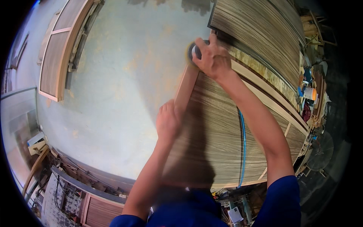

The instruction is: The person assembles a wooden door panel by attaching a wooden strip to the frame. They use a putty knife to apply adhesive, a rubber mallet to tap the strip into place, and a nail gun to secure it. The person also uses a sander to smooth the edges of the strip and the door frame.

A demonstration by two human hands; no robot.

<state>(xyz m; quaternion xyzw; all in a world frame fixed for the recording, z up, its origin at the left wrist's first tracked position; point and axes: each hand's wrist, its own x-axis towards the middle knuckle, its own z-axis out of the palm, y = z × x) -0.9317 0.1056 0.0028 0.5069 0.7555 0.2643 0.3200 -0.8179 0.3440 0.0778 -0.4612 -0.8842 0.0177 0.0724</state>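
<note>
My right hand (pixel 215 59) is closed over a round sander (pixel 192 54) with a dark body and a yellowish rim. The sander rests at the far corner of a large wood-grain panel (pixel 227 113). Along the panel's left side runs a pale wooden edge strip (pixel 186 85). Lower down on that strip, my left hand (pixel 168 119) is wrapped round the edge, its thumb side partly hidden. A blue air hose (pixel 242 143) lies across the panel and passes behind my right forearm; where it joins the sander is hidden.
Another wood-grain panel (pixel 257 22) lies at the far right, beside long pale wooden strips (pixel 264 92). A framed panel (pixel 56 56) stands at the far left. An orange and white container (pixel 310 94) sits among clutter at the right. A grey, stained floor (pixel 113 113) spreads to the left.
</note>
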